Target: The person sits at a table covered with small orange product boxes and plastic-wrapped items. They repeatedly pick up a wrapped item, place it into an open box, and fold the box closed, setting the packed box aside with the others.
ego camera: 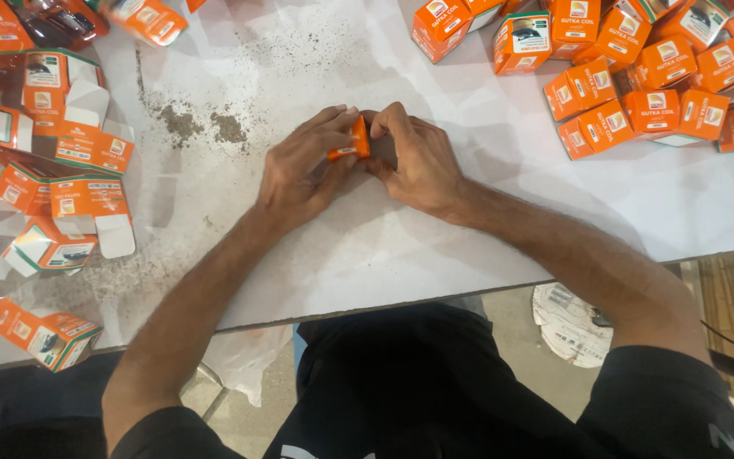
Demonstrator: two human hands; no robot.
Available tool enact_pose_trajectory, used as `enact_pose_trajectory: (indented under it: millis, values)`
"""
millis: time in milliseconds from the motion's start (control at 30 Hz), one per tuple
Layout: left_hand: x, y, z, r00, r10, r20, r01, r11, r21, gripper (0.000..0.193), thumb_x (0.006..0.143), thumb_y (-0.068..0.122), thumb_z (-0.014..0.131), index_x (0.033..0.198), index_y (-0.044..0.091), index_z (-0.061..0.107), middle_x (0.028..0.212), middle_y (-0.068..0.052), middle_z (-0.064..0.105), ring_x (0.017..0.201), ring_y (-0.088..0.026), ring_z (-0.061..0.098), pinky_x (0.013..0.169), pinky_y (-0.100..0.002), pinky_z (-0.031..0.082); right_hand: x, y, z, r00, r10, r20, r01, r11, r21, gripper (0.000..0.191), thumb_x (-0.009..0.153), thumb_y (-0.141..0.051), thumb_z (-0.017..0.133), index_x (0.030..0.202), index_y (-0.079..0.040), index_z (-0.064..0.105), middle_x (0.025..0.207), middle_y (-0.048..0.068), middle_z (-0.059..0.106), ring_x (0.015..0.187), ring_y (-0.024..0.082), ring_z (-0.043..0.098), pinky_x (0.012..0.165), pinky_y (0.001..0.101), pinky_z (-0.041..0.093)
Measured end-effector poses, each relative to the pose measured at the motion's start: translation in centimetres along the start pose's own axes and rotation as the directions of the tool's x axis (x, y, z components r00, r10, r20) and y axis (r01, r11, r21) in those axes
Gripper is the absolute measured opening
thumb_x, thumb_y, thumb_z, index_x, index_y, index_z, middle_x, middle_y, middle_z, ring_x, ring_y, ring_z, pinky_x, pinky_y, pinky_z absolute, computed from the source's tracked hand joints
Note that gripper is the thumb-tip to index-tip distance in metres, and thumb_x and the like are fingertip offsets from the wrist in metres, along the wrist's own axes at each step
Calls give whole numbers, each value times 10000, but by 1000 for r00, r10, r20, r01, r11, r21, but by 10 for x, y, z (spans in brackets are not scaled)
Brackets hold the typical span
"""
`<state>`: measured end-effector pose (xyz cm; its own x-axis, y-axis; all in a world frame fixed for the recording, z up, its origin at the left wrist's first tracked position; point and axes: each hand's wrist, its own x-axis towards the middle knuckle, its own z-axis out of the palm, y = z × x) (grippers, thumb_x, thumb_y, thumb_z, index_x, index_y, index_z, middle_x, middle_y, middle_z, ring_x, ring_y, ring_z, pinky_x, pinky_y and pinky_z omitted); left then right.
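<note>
A small orange carton point(352, 140) sits between both my hands at the middle of the white tabletop point(401, 246). My left hand point(303, 166) wraps its left side, with fingertips on top. My right hand point(414, 157) presses against its right end, fingers curled over it. Most of the carton is hidden by my fingers.
Several closed orange cartons point(639, 76) are piled at the back right. Several open, unfolded cartons point(61, 153) with white flaps lie along the left edge, one point(44, 336) near the front left corner. Dark powder point(206, 127) is spilled at the back left. The table's front edge runs close to my lap.
</note>
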<state>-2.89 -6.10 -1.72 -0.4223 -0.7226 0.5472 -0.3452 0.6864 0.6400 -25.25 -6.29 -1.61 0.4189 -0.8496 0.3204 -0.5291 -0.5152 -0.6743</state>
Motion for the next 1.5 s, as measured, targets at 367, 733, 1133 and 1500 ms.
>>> enact_pose_trajectory:
  millis: [367, 733, 1133, 1500]
  values:
    - [-4, 0, 3, 996, 81, 27, -84, 989, 120, 178, 941, 74, 799, 1009, 1, 652, 1377, -177, 656, 1379, -382, 565, 1088, -437, 566, 0, 1, 1, 996, -83, -30, 83, 996, -15, 525, 875, -116, 876, 1176, -58, 450, 1117, 129, 717, 997, 384, 701, 807, 470, 569]
    - [-14, -4, 5, 983, 139, 121, -166, 951, 260, 333, 923, 252, 856, 1093, 16, 692, 1510, -187, 539, 1484, -367, 416, 1186, -505, 418, -3, 4, 2, 989, -146, -23, 146, 989, -13, 667, 878, -101, 864, 1375, -63, 420, 1300, 136, 669, 1123, 353, 691, 919, 441, 572]
    - [-27, -67, -135, 952, -64, -299, 298, 414, 860, 592, 873, 6, 655, 1418, -185, 524, 1427, -372, 448, 1455, -544, 288, 1119, -752, -5, 45, 57, -45, 961, -272, -58, 131, 628, -767, 716, 937, -197, 745, 1540, 3, 416, 1518, 261, 423, 1469, 482, 377, 1176, 748, 185]
    - [59, -31, -46, 810, 569, 145, -553, 657, 512, 362, 683, -58, 711, 1040, -3, 679, 1015, -147, 678, 1005, -344, 657, 907, -439, 570, 17, 10, 9, 983, -134, 129, 132, 991, 23, 773, 980, -221, 741, 1585, -17, 305, 1516, 230, 509, 1374, 437, 530, 1119, 506, 460]
